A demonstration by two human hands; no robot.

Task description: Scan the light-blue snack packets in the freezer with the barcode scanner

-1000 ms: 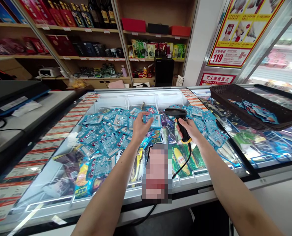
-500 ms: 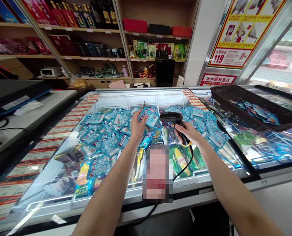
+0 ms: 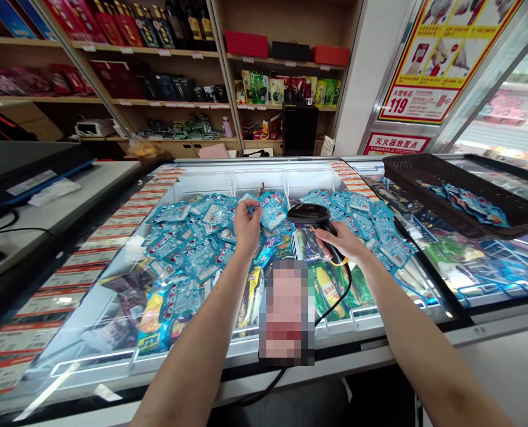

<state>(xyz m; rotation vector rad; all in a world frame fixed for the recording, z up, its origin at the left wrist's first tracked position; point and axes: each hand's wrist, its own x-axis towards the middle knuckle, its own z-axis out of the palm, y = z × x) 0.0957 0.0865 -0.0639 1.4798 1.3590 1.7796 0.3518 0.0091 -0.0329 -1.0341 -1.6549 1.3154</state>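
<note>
A chest freezer (image 3: 264,168) is noted at centre, its left border lined with red-and-white price labels (image 3: 90,249). Yellow and green ice bars (image 3: 329,290) are seen in its near compartment. A dark woven basket (image 3: 413,181) is set on the glass lid to the right, with blue packets (image 3: 464,201) lying in it. A grey counter (image 3: 72,193) is found to the left. Wooden shelves (image 3: 157,105) behind are stocked with boxed goods; red boxes (image 3: 246,43) and a black cabinet (image 3: 298,127) are recorded. A yellow poster (image 3: 433,53) is fixed to the wall at right.

Both arms outstretched; left hand (image 3: 247,228) pinching (thumb, forefinger); right hand (image 3: 342,242) clenched in grip.
</note>
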